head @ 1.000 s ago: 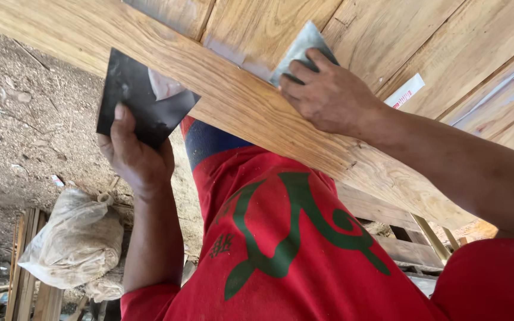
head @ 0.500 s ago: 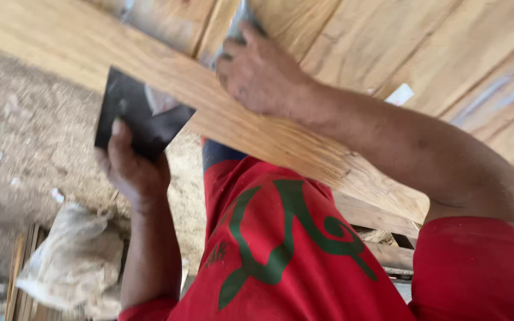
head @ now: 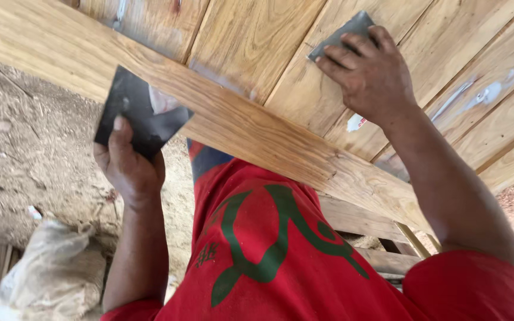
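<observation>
My left hand point(head: 127, 166) grips a dark square metal plate point(head: 135, 110) with a dab of pale filler on it, held just off the near edge of a wooden panel point(head: 251, 53). My right hand point(head: 370, 74) presses a small grey metal scraper point(head: 343, 32) flat against the boards of the panel, fingers spread over the blade. A thick light-wood frame rail point(head: 257, 134) runs diagonally across the panel between the two hands. Grey smears of filler point(head: 477, 95) show on the boards at the right.
My red shirt with a green design point(head: 269, 238) fills the lower middle. A pale plastic sack point(head: 49, 273) lies on sandy, sawdust-strewn ground point(head: 25, 137) at the lower left. Wooden slats point(head: 382, 238) lie under the panel at the right.
My right hand slid the scraper left along the boards and has now swept back to the right, further up the panel. The left hand holds the plate in nearly the same spot.
</observation>
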